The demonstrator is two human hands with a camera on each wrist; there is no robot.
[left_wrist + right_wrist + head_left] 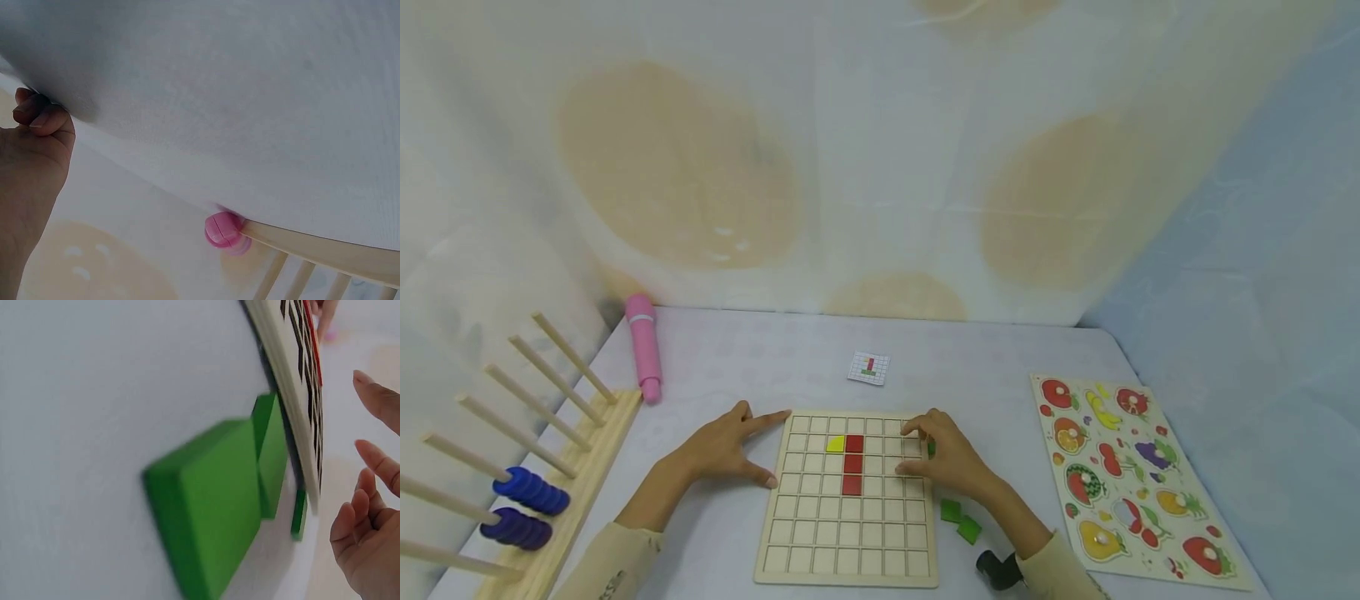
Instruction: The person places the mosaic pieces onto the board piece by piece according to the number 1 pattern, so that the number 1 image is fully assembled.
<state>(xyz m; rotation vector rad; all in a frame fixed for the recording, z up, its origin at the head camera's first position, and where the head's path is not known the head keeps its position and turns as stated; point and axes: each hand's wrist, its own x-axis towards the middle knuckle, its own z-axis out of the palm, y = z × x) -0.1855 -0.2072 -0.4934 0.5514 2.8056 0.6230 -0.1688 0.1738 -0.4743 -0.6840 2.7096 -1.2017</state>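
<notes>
A wooden grid board lies flat on the table. In its upper part sit a column of red square tiles and a yellow tile with a rounded corner. My left hand is at the board's left side, index fingertip at the top corner and thumb at the edge. Over the right edge hovers my right hand, thumb and index finger spread with nothing between them. Green tiles lie beside the board on the right; one is partly hidden by the right hand in the head view.
Behind the board lies a small pattern card. At left stand a wooden peg rack with blue rings and a pink cylinder. A fruit puzzle board lies at right, and a black object near the right wrist.
</notes>
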